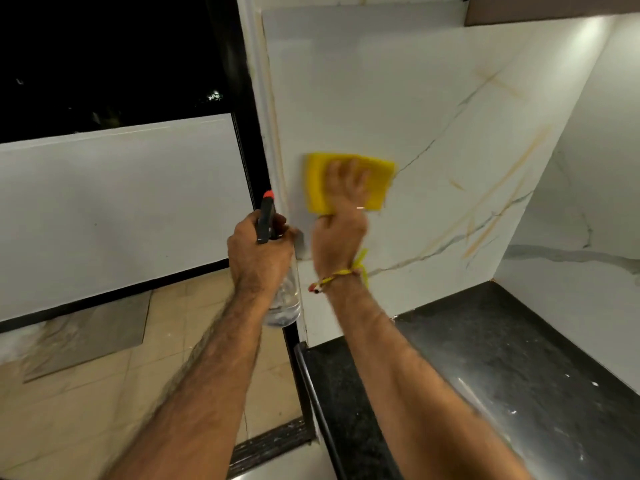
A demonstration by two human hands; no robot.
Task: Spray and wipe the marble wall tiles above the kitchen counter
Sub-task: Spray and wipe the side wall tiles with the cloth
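Wiping is in hand on the marble wall tiles above the kitchen counter. The right hand lies against the wall with fingers spread fairly flat over a yellow cloth, pressing it to the tile near the wall's left edge, just beside the vertical corner trim and well above the counter's back edge; whether the thumb hooks under the cloth's lower edge cannot be told, as the hand is blurred. A yellow thread band sits on that wrist. The left hand is curled round the neck of a clear spray bottle with a black head and red nozzle tip, held upright off the wall's left edge, nozzle up and toward the tile. Handling, by judgement: the cloth looks soft, light and pliable, so it is best driven by a broad palm and fingers rather than a pinch, lest it bunch or slide on the glossy surface. The tiles appear hard, smooth and likely slick when wet. The bottle seems light, thin-walled plastic; the neck under the trigger is the sound place to hold. Much of the veined tile toward the right corner, above the counter, looks yet to be covered.
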